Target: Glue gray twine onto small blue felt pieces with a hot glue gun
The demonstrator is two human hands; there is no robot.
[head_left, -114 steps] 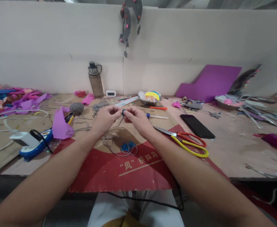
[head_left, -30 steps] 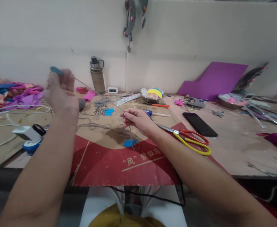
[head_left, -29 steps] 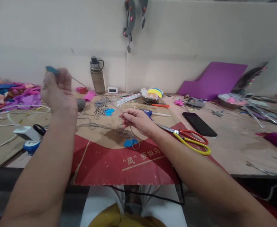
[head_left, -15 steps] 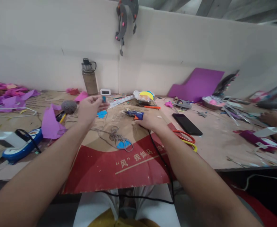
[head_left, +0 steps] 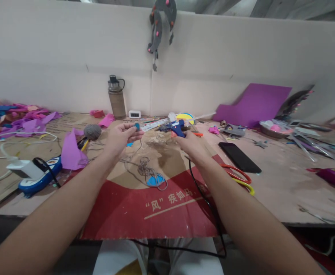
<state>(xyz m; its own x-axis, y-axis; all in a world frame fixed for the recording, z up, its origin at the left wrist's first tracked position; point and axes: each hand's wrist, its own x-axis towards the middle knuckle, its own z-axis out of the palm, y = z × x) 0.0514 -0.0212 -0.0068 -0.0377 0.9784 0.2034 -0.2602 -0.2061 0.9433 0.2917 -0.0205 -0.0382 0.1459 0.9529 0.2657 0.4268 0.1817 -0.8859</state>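
Between the thumb and fingers of my left hand [head_left: 121, 139] is a small round blue piece [head_left: 137, 125]. A grey yarn strand hangs close below it and runs to a loose tangle of yarn [head_left: 145, 167] on the cardboard. My right hand [head_left: 190, 144] is wrapped round the handle of a blue glue gun [head_left: 178, 128], raised over the board with its nozzle to the left. The gun's black cord [head_left: 204, 198] drops past my right forearm over the table edge. A flat blue cutout [head_left: 156, 180] lies partly under the yarn tangle.
Left of my arm are a power strip [head_left: 54, 164], purple felt [head_left: 73, 151] and a grey yarn ball [head_left: 92, 131]. A bottle [head_left: 116, 101] stands by the wall. Right of my forearm lie a black phone [head_left: 239, 157] and scissors with red and yellow handles [head_left: 243, 182].
My right hand has lifted the glue gun off the cardboard. My left hand still pinches the blue piece, now turned more face-on. The view has shifted, and the person's arm at right is out of sight.
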